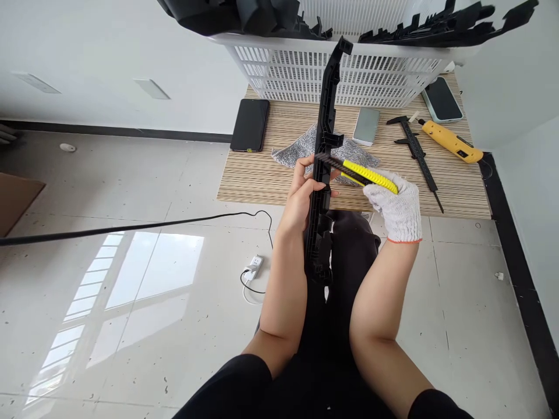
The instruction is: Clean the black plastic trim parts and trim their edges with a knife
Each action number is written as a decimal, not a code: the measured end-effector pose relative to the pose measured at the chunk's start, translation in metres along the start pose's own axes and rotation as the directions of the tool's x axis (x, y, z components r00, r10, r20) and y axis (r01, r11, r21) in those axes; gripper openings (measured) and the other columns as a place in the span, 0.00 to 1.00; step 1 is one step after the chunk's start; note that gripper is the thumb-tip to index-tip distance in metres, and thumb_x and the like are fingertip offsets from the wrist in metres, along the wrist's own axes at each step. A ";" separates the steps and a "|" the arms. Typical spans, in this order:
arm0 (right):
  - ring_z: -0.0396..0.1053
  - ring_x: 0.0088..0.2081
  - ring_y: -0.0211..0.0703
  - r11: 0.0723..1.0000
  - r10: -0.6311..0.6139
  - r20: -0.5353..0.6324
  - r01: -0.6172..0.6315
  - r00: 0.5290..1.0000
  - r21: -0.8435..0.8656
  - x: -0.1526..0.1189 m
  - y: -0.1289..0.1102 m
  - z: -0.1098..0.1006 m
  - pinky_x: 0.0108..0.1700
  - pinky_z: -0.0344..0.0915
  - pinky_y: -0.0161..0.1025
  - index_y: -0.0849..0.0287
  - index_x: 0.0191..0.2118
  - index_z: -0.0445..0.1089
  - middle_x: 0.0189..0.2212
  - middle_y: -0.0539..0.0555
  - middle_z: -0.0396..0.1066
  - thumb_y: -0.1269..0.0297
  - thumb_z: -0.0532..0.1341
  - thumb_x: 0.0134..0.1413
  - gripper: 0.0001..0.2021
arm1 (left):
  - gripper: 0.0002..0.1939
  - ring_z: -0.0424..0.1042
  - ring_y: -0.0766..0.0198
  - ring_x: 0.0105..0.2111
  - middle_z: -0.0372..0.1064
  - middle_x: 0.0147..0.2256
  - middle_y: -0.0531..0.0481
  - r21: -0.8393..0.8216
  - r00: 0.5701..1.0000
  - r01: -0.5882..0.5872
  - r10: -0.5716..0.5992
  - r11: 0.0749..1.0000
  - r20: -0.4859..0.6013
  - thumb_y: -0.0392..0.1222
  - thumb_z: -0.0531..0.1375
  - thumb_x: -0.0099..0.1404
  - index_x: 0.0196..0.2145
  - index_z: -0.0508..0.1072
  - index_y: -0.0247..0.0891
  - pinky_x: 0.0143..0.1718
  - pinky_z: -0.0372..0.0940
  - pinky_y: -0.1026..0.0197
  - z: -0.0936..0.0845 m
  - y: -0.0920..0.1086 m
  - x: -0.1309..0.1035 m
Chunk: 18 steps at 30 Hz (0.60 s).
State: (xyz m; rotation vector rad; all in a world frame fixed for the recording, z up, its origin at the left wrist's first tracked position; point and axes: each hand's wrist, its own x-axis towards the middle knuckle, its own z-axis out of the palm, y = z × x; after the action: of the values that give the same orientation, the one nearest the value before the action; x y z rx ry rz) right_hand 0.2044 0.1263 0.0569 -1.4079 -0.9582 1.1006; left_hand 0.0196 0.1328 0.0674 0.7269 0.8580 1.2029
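My bare left hand (pixel 301 195) grips a long black plastic part (pixel 325 125) around its middle, and the part runs lengthwise away from my lap. On my right hand (pixel 395 201) is a white knitted glove with an orange edge. Its fingers are wrapped round the yellow handle of a brush-like tool (pixel 371 176). The tool's dark end lies at the part, just above my left fingers; whether it touches is hard to tell. Behind the part, a grey cloth (pixel 301 146) lies on the wooden table (pixel 248 186).
A white slatted basket (pixel 283 73) holding black parts (pixel 437 29) stands at the table's back. A black phone (pixel 250 124) lies left; a small grey-green device (pixel 366 125), caliper (pixel 414 151), yellow tool (pixel 452 141) and another phone (pixel 442 99) lie right. A cable (pixel 174 223) crosses the left.
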 end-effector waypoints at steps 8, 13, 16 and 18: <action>0.55 0.19 0.29 1.000 0.004 -0.008 -0.004 1.000 0.013 -0.001 -0.001 0.000 0.18 0.53 0.30 0.55 0.42 0.80 0.19 0.43 0.63 0.65 0.71 0.38 0.19 | 0.23 0.73 0.60 0.54 0.76 0.48 0.54 -0.017 1.000 -0.013 0.013 1.000 -0.020 0.33 0.58 0.51 0.45 0.65 0.49 0.44 0.72 0.63 0.001 0.000 0.000; 0.55 0.20 0.29 1.000 0.014 0.045 -0.013 0.999 -0.008 -0.001 0.000 0.000 0.19 0.54 0.30 0.56 0.43 0.80 0.20 0.44 0.64 0.64 0.72 0.38 0.20 | 0.22 0.73 0.60 0.53 0.76 0.48 0.54 -0.014 1.000 -0.006 0.006 1.000 -0.028 0.33 0.58 0.51 0.45 0.65 0.49 0.43 0.72 0.63 0.000 0.000 0.001; 0.55 0.19 0.29 1.000 0.003 0.003 -0.003 1.000 0.006 0.000 0.000 0.000 0.19 0.53 0.31 0.56 0.43 0.79 0.20 0.44 0.64 0.63 0.72 0.39 0.20 | 0.22 0.73 0.61 0.53 0.76 0.47 0.55 -0.021 0.999 -0.034 0.034 0.999 0.001 0.32 0.58 0.52 0.45 0.64 0.49 0.43 0.72 0.63 -0.001 -0.001 0.001; 0.56 0.20 0.29 1.000 0.010 0.059 -0.009 0.998 -0.018 0.000 0.001 0.000 0.20 0.54 0.31 0.56 0.43 0.80 0.22 0.45 0.67 0.64 0.73 0.38 0.20 | 0.22 0.74 0.61 0.53 0.76 0.47 0.55 -0.028 0.999 -0.048 0.048 0.998 0.018 0.32 0.58 0.53 0.45 0.64 0.49 0.43 0.72 0.63 -0.002 -0.002 0.001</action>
State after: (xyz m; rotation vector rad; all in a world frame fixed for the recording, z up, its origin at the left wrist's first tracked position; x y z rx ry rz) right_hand 0.2048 0.1265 0.0563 -1.4023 -1.0068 1.1485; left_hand 0.0188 0.1334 0.0647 0.7391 0.8113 1.2465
